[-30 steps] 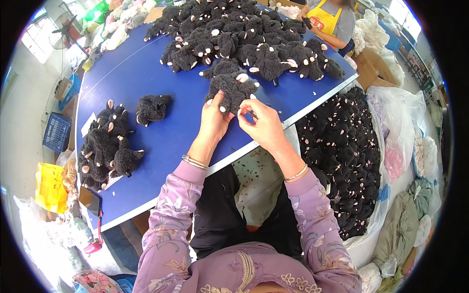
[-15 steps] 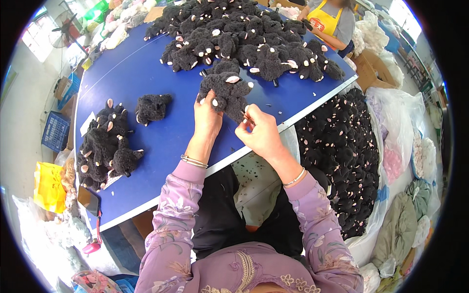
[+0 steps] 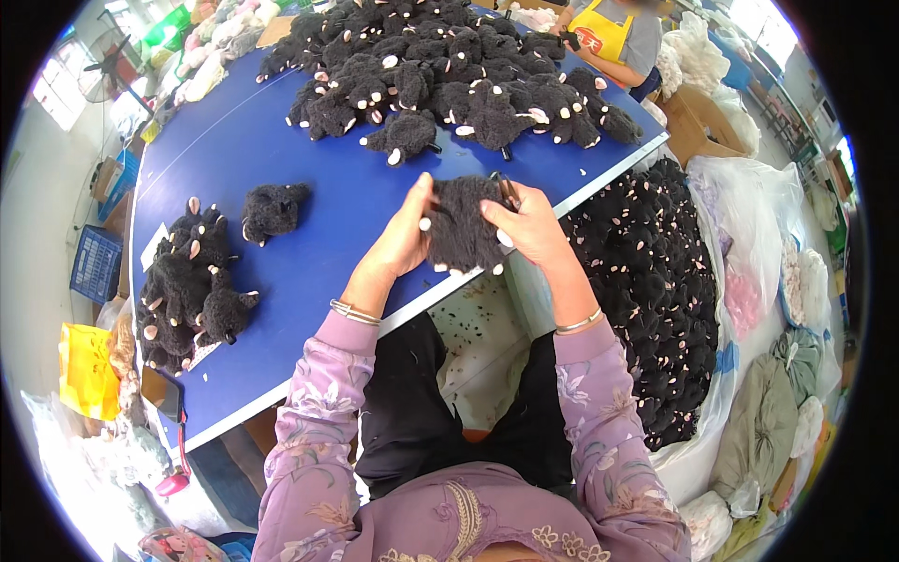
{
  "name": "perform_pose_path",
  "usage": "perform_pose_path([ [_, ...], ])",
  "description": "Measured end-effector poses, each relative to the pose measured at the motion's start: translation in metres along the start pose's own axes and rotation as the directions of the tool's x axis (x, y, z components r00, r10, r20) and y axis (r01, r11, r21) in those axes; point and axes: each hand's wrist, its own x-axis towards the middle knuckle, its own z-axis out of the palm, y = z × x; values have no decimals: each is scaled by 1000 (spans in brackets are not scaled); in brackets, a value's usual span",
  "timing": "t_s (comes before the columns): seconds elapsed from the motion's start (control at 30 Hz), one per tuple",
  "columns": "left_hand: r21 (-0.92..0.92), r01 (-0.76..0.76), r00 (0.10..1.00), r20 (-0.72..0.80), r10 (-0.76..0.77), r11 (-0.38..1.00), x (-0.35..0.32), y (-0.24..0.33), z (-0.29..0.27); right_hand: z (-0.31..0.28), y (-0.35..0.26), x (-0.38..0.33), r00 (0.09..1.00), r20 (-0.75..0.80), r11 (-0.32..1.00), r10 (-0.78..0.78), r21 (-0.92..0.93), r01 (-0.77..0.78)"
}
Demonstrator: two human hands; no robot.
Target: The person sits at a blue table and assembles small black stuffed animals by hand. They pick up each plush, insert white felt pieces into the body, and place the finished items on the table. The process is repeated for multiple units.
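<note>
Both hands clasp one black plush toy (image 3: 464, 225) at the frame's centre, over the near edge of the blue table (image 3: 281, 131): left hand (image 3: 405, 234) cupping its left side, right hand (image 3: 529, 223) closed on its right, fingers wrapped. A heap of black plush toys (image 3: 449, 75) lies above, a smaller pile (image 3: 187, 281) at left.

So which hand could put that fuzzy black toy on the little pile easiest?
Probably the left hand. It grips the black plush toy on the side nearer the small pile; the right hand is on the far side.
</note>
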Motion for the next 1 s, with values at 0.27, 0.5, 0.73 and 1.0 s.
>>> perform_pose_path([
  [0.27, 428, -252, 946, -79, 314, 868, 9, -15, -2, -2, 16, 8, 995, -84, 989, -58, 127, 69],
  [0.5, 153, -390, 905, -121, 408, 908, 9, -10, -11, -8, 32, 15, 994, -106, 946, 0, 323, 34],
  [0.73, -66, -362, 932, -33, 360, 930, 2, -2, -7, -8, 36, 20, 998, -57, 923, 29, 385, -5],
  [1.0, 521, -31, 995, -64, 75, 853, -2, -8, 2, -4, 30, 18, 997, -70, 916, -12, 399, 39],
])
